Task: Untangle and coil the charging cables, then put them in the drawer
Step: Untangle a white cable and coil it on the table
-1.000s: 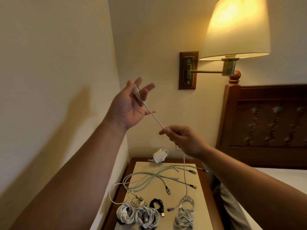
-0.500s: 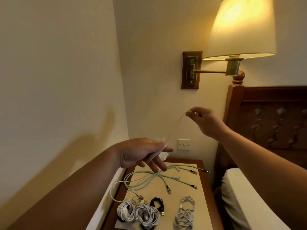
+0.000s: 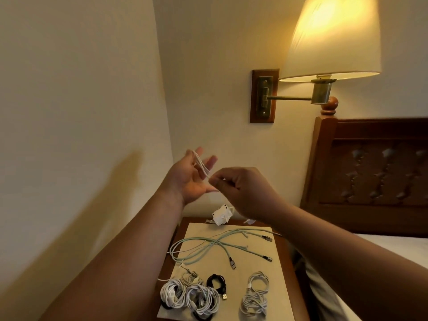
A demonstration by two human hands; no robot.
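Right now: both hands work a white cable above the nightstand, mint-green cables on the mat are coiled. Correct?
No. The head view shows the mint-green cables lying loose and spread on the mat, not coiled. The rest holds: left hand and right hand work a white cable above the nightstand.

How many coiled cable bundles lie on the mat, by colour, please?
White coils: 4
Greyish coil: 1
Black coil: 1
Total: 6
Not counted: the white cable being wound and the loose green cables.
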